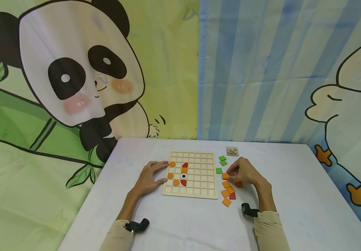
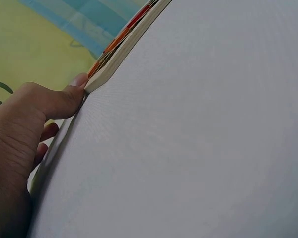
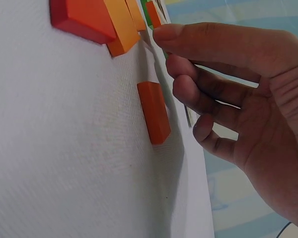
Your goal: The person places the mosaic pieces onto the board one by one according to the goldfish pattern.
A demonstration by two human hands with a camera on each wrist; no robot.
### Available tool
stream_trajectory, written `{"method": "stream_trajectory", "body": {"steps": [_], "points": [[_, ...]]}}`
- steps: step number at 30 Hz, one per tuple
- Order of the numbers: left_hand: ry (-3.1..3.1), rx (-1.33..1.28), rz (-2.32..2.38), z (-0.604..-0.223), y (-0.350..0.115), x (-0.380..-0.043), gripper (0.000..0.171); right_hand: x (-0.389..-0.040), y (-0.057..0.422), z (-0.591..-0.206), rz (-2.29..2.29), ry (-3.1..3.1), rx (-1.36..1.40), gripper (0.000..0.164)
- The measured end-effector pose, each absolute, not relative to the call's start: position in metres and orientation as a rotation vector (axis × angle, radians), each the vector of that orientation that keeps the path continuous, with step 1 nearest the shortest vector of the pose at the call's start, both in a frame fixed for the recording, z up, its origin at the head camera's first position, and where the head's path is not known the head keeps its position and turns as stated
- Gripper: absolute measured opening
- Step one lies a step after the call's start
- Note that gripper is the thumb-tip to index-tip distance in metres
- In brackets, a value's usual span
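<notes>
A square wooden grid board [image 1: 199, 181] lies on the table, bearing three orange round pieces, red quarter-round pieces, an orange square and an eye piece [image 1: 183, 176]. My left hand [image 1: 149, 179] rests at the board's left edge, thumb and fingers spread along it. In the left wrist view, its thumb [image 2: 64, 101] touches the board's corner. To the right of the board, my right hand [image 1: 244, 171] pinches an orange square tile [image 1: 225, 176] at its fingertips. The right wrist view shows this tile [image 3: 153, 14] by the thumb tip, the other fingers loosely curled.
Several orange tiles [image 1: 226, 202] and a red tile [image 1: 232, 196] lie loose to the board's right. Another orange tile [image 1: 238, 184] sits under the right hand. Green tiles [image 1: 223, 162] lie farther back, near a small patterned card [image 1: 232, 151]. A printed curtain [image 1: 168, 87] hangs behind the table.
</notes>
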State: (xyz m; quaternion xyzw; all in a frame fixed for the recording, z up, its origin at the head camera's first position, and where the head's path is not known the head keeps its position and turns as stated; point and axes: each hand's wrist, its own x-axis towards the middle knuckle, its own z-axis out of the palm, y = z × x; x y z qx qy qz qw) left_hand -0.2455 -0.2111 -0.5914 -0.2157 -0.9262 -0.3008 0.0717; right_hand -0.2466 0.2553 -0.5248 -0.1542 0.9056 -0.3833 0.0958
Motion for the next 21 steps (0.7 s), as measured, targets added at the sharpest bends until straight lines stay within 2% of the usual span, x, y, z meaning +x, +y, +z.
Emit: {"method": "stream_trajectory", "body": {"steps": [21], "points": [[-2.798,-0.636,-0.921,-0.5912,-0.2106,-0.2455,0.069,-0.2481,0.2452,-0.5223,-1.137,2.689,-0.522,0.019]]}}
